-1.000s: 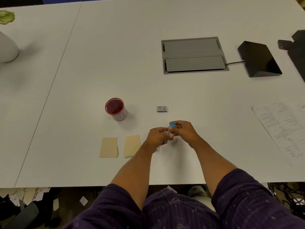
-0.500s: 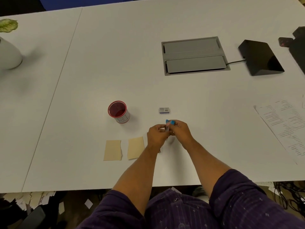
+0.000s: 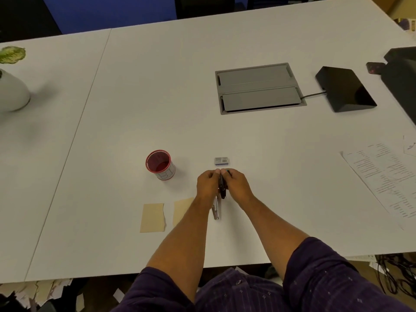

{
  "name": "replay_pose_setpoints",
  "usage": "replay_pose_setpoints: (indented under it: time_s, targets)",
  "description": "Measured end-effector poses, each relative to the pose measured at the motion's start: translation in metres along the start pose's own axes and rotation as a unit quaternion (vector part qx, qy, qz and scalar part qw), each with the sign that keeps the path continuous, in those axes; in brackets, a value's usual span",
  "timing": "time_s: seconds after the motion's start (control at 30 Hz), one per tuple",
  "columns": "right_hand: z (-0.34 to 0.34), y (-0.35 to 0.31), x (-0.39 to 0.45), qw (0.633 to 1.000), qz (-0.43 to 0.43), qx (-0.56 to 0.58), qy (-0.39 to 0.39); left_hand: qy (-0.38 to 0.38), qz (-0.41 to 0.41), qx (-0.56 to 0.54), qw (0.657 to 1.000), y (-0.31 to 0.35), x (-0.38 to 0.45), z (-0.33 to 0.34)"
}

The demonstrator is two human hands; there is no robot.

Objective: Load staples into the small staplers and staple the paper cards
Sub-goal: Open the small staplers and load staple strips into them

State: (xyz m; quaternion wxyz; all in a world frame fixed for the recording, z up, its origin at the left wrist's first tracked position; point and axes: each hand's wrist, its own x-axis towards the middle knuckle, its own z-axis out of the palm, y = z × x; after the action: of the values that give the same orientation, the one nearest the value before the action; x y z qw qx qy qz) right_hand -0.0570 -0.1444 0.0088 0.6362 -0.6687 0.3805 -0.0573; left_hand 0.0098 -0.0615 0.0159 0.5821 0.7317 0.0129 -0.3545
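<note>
Scanning leftward first, I note the red cup (image 3: 160, 165) and two paper cards (image 3: 153, 218) lying flat, presumably staged for stapling; my left hand (image 3: 208, 184) and right hand (image 3: 236, 183) pinch the small stapler (image 3: 221, 188) between them, likely loading; staple box (image 3: 221, 161) sits just beyond; open table (image 3: 292, 199) rightward.

Matt table (image 3: 247, 136) — glossy black wedge (image 3: 344, 88)

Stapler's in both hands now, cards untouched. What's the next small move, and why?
Probably fetch staples: the stapler looks swung open between the left hand and right hand, its metal part hanging out, and the small staple box lies just beyond. Whether staples are already in, I cannot tell.
</note>
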Motion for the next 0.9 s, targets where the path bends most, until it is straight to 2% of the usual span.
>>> replay_pose_setpoints:
  time_s: [0.13, 0.23, 0.47, 0.6, 0.67, 0.7, 0.77, 0.9]
  targets:
    - [0.006, -0.006, 0.001, 1.0, 0.003, 0.006, 0.025, 0.031, 0.048, 0.061, 0.996, 0.01, 0.0, 0.003]
    - [0.006, -0.007, 0.003, 0.999, -0.004, -0.012, 0.053, 0.051, 0.044, 0.041, 0.997, 0.015, -0.003, 0.005]
    - [0.007, -0.008, 0.003, 0.981, 0.0, -0.176, 0.084, 0.054, 0.029, 0.033, 0.998, 0.01, 0.0, 0.002]
    - [0.015, -0.013, 0.004, 0.976, 0.012, -0.2, 0.087, 0.071, 0.021, 0.04, 0.996, 0.009, 0.004, 0.003]
    - [0.017, -0.016, 0.007, 0.982, 0.031, -0.142, 0.117, 0.097, -0.018, -0.014, 0.995, 0.012, 0.007, 0.001]
    - [0.016, -0.017, 0.009, 0.986, 0.057, -0.061, 0.145, 0.115, -0.052, -0.097, 0.987, 0.013, 0.008, -0.002]
    - [0.007, -0.018, 0.01, 0.97, 0.115, 0.12, 0.177, 0.116, -0.092, -0.242, 0.959, 0.014, 0.012, -0.012]
    - [-0.007, -0.01, 0.008, 0.944, 0.128, 0.274, 0.131, 0.093, -0.104, -0.359, 0.923, 0.017, 0.014, -0.03]
